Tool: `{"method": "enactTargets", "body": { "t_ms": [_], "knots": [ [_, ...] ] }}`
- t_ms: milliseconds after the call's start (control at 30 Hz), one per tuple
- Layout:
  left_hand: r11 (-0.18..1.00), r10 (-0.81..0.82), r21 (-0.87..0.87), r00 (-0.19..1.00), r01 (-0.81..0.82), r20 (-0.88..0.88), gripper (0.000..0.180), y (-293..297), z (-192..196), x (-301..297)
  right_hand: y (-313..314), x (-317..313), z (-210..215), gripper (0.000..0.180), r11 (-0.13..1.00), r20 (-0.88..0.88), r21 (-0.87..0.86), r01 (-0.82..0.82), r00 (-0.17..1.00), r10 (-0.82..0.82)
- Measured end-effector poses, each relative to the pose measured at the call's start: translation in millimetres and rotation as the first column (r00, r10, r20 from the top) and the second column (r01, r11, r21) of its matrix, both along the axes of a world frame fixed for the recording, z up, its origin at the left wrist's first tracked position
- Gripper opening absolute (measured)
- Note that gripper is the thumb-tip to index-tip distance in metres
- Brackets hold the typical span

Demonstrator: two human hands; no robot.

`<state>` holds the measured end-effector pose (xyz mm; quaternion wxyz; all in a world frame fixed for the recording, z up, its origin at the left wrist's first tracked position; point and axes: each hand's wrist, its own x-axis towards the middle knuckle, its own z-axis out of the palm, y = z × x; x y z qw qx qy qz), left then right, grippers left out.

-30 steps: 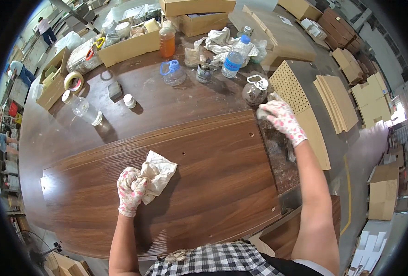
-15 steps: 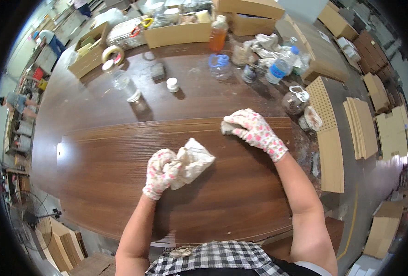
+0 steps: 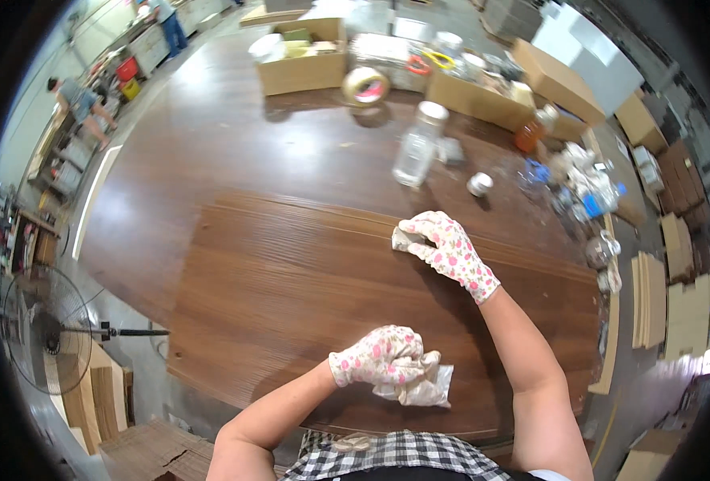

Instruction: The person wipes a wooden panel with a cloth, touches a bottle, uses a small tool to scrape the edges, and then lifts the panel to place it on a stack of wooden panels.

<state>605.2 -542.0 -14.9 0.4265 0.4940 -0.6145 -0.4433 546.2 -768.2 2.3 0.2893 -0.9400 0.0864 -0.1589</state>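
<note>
One crumpled white cloth point(image 3: 429, 387) is bunched in our left hand point(image 3: 385, 354), over the near side of the brown board point(image 3: 291, 280) on the table point(image 3: 171, 152), while our right hand point(image 3: 449, 248) pinches a pale wad point(image 3: 403, 239) near the board's far edge. Should our right hand swing too far outward, we could tip the clear bottle point(image 3: 417, 154) or small white-capped jar point(image 3: 479, 185), and grit caught in the cloth could scratch the board. We make out a blue-labelled bottle point(image 3: 593, 206) and a tape roll point(image 3: 365, 86) with a coloured core, but can read no writing on either

cloth point(image 3: 430, 391) partly hidden by left hand point(image 3: 384, 356)
</note>
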Motion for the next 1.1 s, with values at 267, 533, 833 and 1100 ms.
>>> {"method": "enactTargets", "body": {
  "t_ms": [267, 533, 833, 1100],
  "knots": [
    [0.974, -0.08, -0.197, 0.98, 0.116, 0.181, 0.024, 48.0, -7.4, 45.7, 101.7, 196.3, -11.0, 0.025, 0.992, 0.122, -0.087, -0.091, 0.987, 0.102],
    [0.891, 0.238, -0.327, 0.937, -0.316, -0.257, 0.025, 44.1, -28.3, 26.6, 147.4, 301.4, -18.7, 0.03, 0.967, 0.112, -0.162, -0.196, 0.97, 0.215],
    [0.965, -0.175, -0.181, 0.98, 0.19, 0.096, 0.034, 28.5, -31.1, 23.7, 141.0, 283.3, -9.8, 0.034, 0.98, 0.041, -0.115, -0.162, 0.985, 0.168],
    [0.97, -0.133, -0.21, 0.99, 0.121, -0.044, 0.024, 40.8, -17.9, 39.1, 120.0, 241.8, -11.4, 0.033, 0.962, 0.081, -0.145, -0.232, 0.966, 0.245]
  ]
}}
